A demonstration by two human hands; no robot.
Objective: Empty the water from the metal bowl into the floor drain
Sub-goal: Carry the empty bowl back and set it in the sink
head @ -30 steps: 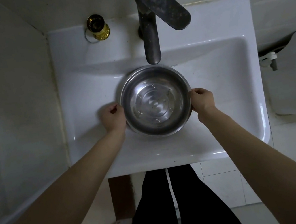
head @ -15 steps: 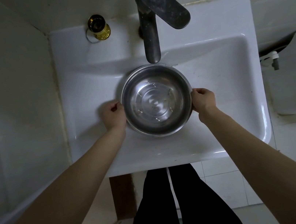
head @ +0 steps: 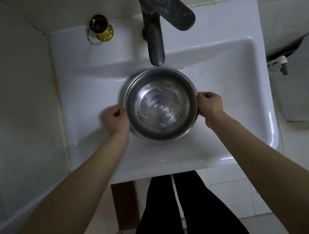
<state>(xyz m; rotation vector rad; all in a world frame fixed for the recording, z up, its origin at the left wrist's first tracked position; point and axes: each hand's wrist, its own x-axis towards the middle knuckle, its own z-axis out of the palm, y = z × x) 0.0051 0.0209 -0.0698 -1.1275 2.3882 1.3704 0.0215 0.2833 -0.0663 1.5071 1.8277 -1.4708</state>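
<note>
In the sink, below the tap, the bowl holds shallow water. The left hand and right hand each grip its rim. An uneven lift or a slick rim could spill water before it reaches the floor drain.

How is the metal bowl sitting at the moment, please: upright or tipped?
Upright. The metal bowl faces straight up over the sink, whole rim and bottom visible; the left hand and right hand grip its opposite sides.
</note>
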